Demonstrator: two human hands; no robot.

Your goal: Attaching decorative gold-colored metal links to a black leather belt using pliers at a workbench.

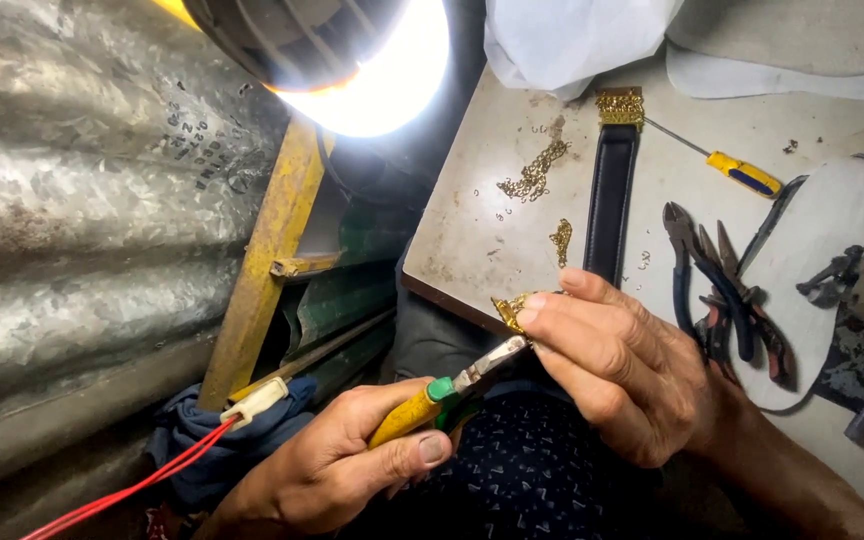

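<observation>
Here, the left hand [337, 465] is gripping yellow-handled pliers [442, 392], fingers wrapped tight around the handles; the tool's long axis is slanting up and rightward, its tip touching a small gold ornament [510, 308]. The right hand [617, 360] is pinching that ornament, fingers [552, 300] closed on it, just off the near edge of the desk [472, 240]. On the desk beyond the ornament, a black strap [610, 200] is lying lengthwise, with gold chain pieces [537, 175] to its left and spare pliers [717, 290] and a yellow screwdriver [742, 173] to its right.
</observation>
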